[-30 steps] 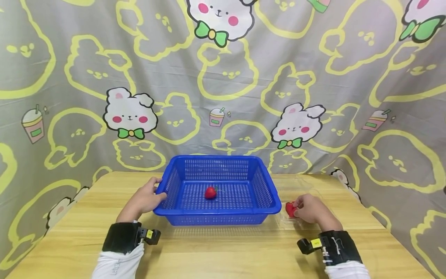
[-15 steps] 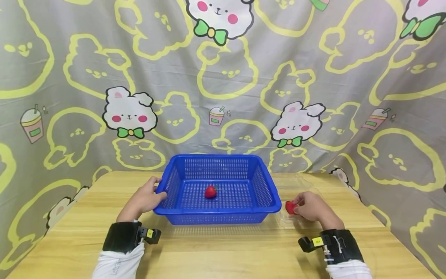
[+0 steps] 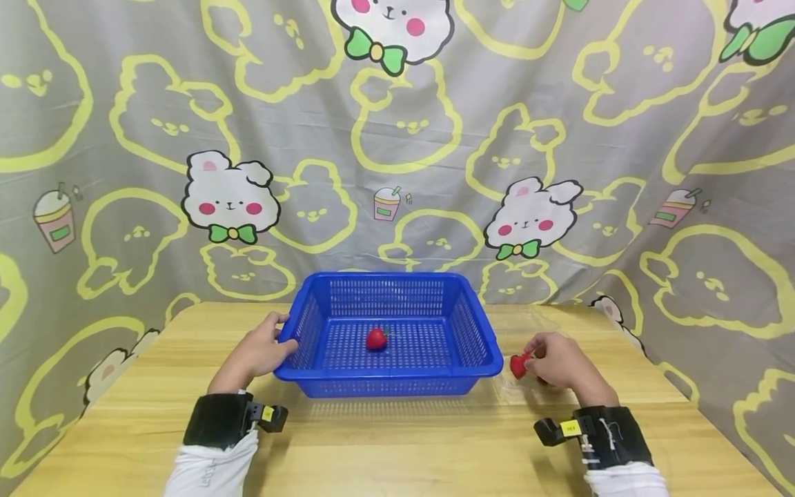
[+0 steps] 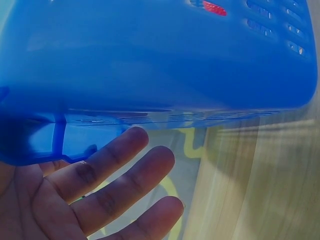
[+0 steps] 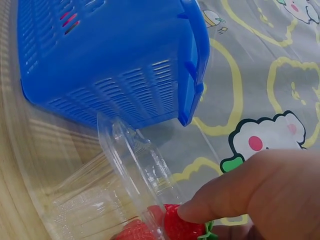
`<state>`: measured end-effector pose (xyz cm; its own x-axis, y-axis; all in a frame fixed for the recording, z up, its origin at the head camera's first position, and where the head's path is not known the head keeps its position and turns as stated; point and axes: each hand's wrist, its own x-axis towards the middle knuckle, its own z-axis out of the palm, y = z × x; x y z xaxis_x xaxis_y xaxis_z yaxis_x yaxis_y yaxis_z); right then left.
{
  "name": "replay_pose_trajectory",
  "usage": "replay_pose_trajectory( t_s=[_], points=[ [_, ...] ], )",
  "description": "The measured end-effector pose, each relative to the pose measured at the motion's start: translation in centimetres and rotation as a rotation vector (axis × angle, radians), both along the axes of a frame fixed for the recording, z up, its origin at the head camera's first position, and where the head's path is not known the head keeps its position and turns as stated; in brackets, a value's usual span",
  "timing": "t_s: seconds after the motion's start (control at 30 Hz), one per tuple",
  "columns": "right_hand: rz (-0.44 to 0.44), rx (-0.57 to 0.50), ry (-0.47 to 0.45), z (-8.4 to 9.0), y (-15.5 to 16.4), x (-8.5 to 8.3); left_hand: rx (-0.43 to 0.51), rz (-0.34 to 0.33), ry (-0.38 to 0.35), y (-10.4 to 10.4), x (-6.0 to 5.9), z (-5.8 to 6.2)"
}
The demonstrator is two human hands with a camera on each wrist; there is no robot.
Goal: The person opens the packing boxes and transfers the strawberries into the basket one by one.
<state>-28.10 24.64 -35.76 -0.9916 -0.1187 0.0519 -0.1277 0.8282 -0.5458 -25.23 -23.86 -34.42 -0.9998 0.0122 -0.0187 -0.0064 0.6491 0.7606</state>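
A blue plastic basket (image 3: pixel 388 373) with slotted walls stands on the table. Inside it lies one red strawberry (image 3: pixel 375 339) with a green top. My left hand (image 3: pixel 261 350) holds the basket's left rim, thumb over the top; in the left wrist view its other fingers (image 4: pixel 150 167) extend loosely below the rim. To the basket's right, my right hand (image 3: pixel 557 360) pinches another strawberry (image 5: pixel 182 224) by its upper part, at a clear plastic box (image 5: pixel 125 162). More red fruit (image 5: pixel 134 231) shows through the box wall beside it. My palm hides part of the box.
The wooden table (image 3: pixel 404 449) extends in front of the basket. Behind everything hangs a grey patterned curtain (image 3: pixel 428 241). The box stands close against the basket's right side, its transparent edges hard to make out.
My right hand has risen slightly and moved a little to the right, and the strawberry at its fingertips now shows more separately. The left hand keeps its place on the basket.
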Motion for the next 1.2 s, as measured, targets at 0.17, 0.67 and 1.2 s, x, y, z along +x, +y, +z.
replay_pose_trajectory(
  t_s=[0.17, 0.67, 1.2],
  points=[
    [-0.005, 0.006, 0.049, 0.2, 0.0, 0.0, 0.005, 0.001, -0.005, 0.0, -0.1, 0.0],
    [-0.013, 0.027, 0.104, 0.5, 0.1, -0.2, -0.014, -0.006, 0.001, 0.0, 0.0, 0.2],
    [-0.027, 0.028, 0.148, 1.5, -0.4, 0.5, 0.000, -0.006, 0.008, 0.2, 0.2, 0.2]
  ],
)
